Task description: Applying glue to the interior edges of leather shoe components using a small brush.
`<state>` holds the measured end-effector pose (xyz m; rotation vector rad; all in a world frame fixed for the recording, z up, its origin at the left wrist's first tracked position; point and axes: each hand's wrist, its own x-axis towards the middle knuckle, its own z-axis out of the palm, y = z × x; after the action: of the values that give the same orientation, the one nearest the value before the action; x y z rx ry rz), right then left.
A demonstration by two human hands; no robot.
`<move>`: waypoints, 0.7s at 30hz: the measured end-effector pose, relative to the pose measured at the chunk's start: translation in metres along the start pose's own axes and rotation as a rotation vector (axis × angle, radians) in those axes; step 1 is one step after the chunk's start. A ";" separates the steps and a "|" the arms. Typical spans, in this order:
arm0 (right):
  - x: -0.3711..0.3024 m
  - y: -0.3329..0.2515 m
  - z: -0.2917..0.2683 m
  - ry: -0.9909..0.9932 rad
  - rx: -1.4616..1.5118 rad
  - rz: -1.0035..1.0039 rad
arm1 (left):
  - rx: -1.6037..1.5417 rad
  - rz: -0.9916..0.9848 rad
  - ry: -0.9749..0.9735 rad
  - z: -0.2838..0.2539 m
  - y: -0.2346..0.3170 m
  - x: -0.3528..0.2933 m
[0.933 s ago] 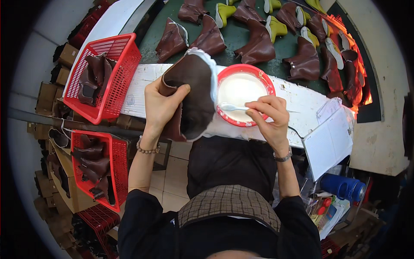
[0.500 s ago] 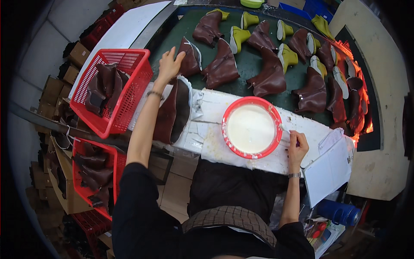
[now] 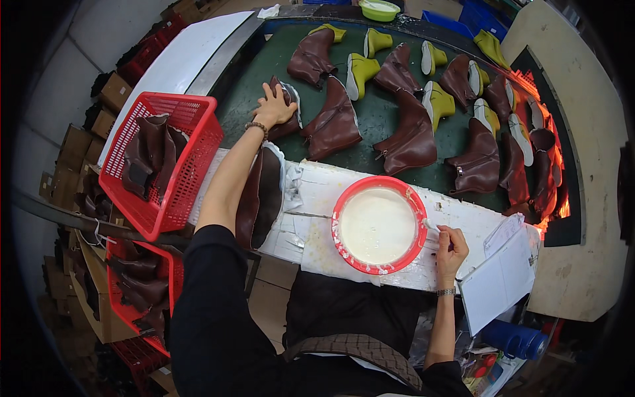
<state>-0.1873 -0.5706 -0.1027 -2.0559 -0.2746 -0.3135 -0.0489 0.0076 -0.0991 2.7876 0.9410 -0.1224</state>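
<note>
My left hand [image 3: 274, 108] lies with its fingers spread over a brown leather boot upper [image 3: 286, 127] on the dark green belt; the hand hides part of it. Nearer to me, another brown boot upper [image 3: 263, 198] rests on the white bench, its pale edge showing. My right hand [image 3: 452, 250] is closed around a thin brush [image 3: 431, 225] with a white-coated end, just right of a red bowl [image 3: 421, 233]. White paste [image 3: 377, 225] fills much of that bowl, and smears mark its rim.
Brown boot uppers [image 3: 405, 135] and yellow-green wedge soles [image 3: 362, 71] stand or lie across the green belt [image 3: 248, 109]. An orange-glowing heater opening [image 3: 562, 178] is at right. Red baskets [image 3: 215, 129] with uppers stand at left. A paper pad [image 3: 496, 284] and blue flask [image 3: 516, 339] are near my right arm.
My left hand has shifted from the left side of the boot upper to lying over it. My right hand stays beside the bowl with the brush. The whole view has tilted slightly.
</note>
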 end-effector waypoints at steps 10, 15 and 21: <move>0.000 0.012 -0.005 0.017 -0.029 -0.033 | -0.300 0.816 0.516 -0.092 0.027 -0.135; 0.004 0.008 0.010 0.018 0.125 -0.058 | 0.123 0.795 0.495 -0.021 0.028 -0.321; -0.001 0.011 0.009 -0.008 0.122 -0.096 | 0.045 0.659 0.336 0.032 0.007 -0.407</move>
<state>-0.1842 -0.5675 -0.1162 -1.9280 -0.3885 -0.3389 -0.3681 -0.2450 -0.0716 3.0468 0.0260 0.4327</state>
